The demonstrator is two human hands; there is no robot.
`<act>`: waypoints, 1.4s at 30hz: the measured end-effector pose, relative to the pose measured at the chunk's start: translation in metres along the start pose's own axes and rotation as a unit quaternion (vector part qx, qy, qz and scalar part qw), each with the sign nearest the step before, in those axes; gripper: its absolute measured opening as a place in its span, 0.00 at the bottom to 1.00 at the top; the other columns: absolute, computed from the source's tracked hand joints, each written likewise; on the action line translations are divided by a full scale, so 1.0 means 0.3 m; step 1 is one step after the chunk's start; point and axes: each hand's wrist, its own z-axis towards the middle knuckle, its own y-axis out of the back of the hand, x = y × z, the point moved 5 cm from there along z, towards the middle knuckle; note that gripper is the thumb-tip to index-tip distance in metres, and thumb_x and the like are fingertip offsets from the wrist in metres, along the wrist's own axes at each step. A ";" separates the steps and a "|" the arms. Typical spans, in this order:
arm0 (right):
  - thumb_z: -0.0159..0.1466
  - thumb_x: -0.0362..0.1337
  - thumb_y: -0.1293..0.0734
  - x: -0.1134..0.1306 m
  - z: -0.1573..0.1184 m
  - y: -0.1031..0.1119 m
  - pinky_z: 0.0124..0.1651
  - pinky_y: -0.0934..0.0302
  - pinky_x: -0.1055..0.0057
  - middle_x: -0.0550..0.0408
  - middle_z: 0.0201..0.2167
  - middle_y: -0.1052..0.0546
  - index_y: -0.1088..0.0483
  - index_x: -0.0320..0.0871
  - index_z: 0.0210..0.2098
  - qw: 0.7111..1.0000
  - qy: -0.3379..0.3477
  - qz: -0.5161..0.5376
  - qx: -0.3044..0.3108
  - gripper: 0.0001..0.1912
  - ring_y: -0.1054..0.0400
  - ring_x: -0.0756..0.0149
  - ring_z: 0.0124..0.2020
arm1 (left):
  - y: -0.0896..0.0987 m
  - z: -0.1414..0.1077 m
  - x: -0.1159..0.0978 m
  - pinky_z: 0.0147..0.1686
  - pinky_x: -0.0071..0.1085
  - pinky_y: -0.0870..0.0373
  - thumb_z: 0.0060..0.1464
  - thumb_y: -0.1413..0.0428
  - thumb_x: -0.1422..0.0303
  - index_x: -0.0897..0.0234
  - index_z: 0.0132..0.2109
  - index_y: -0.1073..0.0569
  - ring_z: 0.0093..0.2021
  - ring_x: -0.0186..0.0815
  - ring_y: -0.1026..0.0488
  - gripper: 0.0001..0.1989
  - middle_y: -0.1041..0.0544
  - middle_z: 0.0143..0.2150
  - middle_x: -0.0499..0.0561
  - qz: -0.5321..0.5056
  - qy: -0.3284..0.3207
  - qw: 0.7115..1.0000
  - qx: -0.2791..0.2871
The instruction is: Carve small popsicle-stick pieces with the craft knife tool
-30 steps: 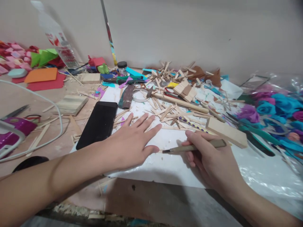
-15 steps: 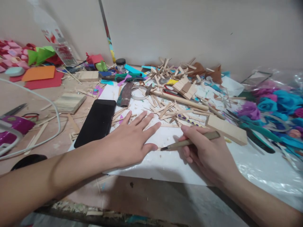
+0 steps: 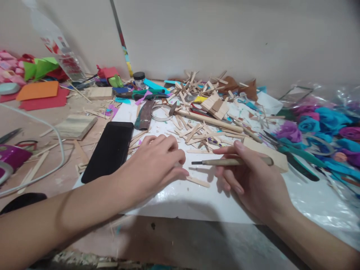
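A carving chisel [image 3: 225, 162] with a wooden handle and dark metal tip lies in my right hand [image 3: 255, 180]. Its tip points left, raised above the white sheet [image 3: 180, 202]. My left hand [image 3: 159, 159] has its fingers curled and its thumb at the left end of a thin flat wooden stick [image 3: 198, 182]. That stick rests low over the sheet, its right end showing just below the chisel; the part under the hand is hidden.
A black phone [image 3: 108, 150] lies left of my left hand. Beyond are a wooden-handled hammer [image 3: 208, 120], a tape roll [image 3: 163, 112] and a heap of wood strips [image 3: 201, 133]. Pliers [image 3: 298, 161] and a wood block [image 3: 270, 155] lie right. A white cable [image 3: 63, 150] loops at left.
My left hand has gone from flat with spread fingers to curled at the stick. The chisel has lifted off the stick, and more of the stick shows. The view has shifted slightly.
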 end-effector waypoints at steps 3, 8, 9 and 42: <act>0.62 0.55 0.21 0.022 0.004 0.012 0.17 0.30 0.70 0.46 0.29 0.14 0.12 0.43 0.39 0.999 0.011 -0.035 0.036 0.20 0.35 0.71 0.14 | 0.019 -0.002 -0.015 0.44 0.41 0.38 0.75 0.44 0.63 0.62 0.42 0.21 0.43 0.43 0.27 0.13 0.23 0.40 0.51 -0.027 -0.040 0.999 -0.016; 0.58 0.43 0.16 0.044 0.007 0.035 0.22 0.28 0.73 0.55 0.29 0.16 0.13 0.49 0.42 0.988 0.041 -0.135 0.062 0.13 0.27 0.68 0.21 | -0.007 -0.008 -0.005 0.44 0.37 0.38 0.71 0.44 0.73 0.62 0.43 0.19 0.44 0.39 0.27 0.09 0.22 0.41 0.49 -0.106 -0.060 0.992 0.031; 0.59 0.43 0.16 0.046 0.005 0.032 0.23 0.28 0.73 0.57 0.27 0.18 0.14 0.49 0.41 0.987 0.046 -0.139 0.070 0.12 0.27 0.69 0.21 | -0.014 -0.007 -0.004 0.44 0.37 0.37 0.71 0.44 0.74 0.62 0.43 0.19 0.44 0.39 0.26 0.09 0.21 0.42 0.50 -0.115 -0.060 0.991 0.036; 0.72 0.53 0.28 -0.001 -0.064 -0.066 0.27 0.40 0.70 0.59 0.23 0.25 0.23 0.46 0.32 0.932 0.069 -0.307 0.177 0.19 0.34 0.67 0.24 | -0.048 -0.009 -0.045 0.41 0.33 0.37 0.69 0.49 0.78 0.62 0.37 0.18 0.39 0.35 0.29 0.16 0.21 0.39 0.49 -0.114 -0.127 0.985 0.037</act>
